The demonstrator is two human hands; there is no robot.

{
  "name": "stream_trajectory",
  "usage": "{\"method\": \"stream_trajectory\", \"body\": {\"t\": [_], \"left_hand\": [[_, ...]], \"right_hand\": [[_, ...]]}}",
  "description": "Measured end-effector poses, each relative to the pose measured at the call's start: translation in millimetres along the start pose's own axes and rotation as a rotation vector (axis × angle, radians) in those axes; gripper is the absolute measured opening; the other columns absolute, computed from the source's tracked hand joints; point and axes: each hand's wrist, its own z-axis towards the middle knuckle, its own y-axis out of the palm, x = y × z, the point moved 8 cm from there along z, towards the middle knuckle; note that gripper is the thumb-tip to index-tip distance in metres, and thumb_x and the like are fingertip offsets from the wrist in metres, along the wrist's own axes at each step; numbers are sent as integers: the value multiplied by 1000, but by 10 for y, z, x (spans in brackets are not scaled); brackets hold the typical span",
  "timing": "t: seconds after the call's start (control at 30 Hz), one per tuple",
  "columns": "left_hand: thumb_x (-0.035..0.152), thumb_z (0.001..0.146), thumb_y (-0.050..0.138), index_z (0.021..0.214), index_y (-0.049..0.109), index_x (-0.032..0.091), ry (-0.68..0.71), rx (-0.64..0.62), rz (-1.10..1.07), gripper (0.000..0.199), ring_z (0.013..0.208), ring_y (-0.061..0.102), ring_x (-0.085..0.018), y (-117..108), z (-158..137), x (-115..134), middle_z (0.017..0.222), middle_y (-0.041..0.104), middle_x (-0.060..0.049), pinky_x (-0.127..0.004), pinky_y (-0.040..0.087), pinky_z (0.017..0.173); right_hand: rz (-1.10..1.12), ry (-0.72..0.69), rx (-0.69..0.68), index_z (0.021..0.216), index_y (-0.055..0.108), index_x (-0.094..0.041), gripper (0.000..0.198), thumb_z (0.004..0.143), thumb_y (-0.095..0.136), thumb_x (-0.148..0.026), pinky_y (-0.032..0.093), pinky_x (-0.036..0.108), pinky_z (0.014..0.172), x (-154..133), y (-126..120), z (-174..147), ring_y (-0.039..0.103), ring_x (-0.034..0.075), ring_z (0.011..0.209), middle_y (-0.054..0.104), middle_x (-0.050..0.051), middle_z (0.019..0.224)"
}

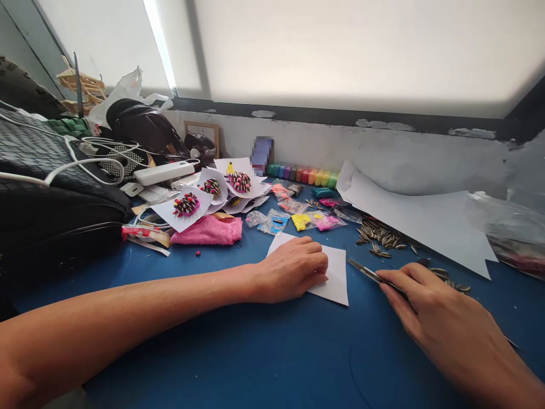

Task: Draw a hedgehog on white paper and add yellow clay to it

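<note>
Paper [334, 267] lay flat on the blue bench [264, 358], partly covered by your left hand [293, 270], which rested on it with the fingers curled. Whether that grip held anything was hidden from view. Your right hand [438, 309], to the right of the paper, had its grip clenched on a thin metal tool [361, 268]; the tip pointed at the paper's right edge and ended just beside it.

Behind the paper, near its far edge, you had small clay packets [313, 220] in yellow, pink and blue. Farther behind it stood a row of coloured tubs [304, 174] and a phone [262, 156]. Seeds [378, 233] were scattered behind and to the right of the paper, with a large curled sheet [417, 210] beyond them. To the paper's left lay a pink cloth [208, 230] and a small red bit [198, 253]; behind the cloth, farther from the paper, were your seed-studded models [186, 205] on white pieces. A black bag [51, 210] sat well to the paper's left.
</note>
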Motion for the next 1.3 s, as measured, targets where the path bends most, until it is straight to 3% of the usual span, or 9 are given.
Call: {"method": "stream_trajectory", "body": {"t": [0.23,0.97,1.3], "left_hand": [[23,97,55,83,55,18,8,-8,13,15,84,53,-19,25,7,-3,89,63,-5,-30,42,79],[22,96,57,83,53,18,-21,-27,-4,14,84,57,-18,26,6,-10,87,63,-4,-29,42,76],[24,101,46,86,57,17,20,33,23,20,81,58,-17,-64,-33,28,87,64,-5,-29,43,77]], "right_hand": [[32,24,-5,95,76,-24,58,101,24,-50,44,25,36,15,-6,7,67,15,53,68,3,84],[96,62,-120,98,76,-30,39,97,39,-44,47,28,40,65,92,-14,69,18,61,70,2,88],[320,46,-185,97,74,-30,39,99,38,-46,54,29,58,-5,116,-22,71,17,71,71,3,93]]}}
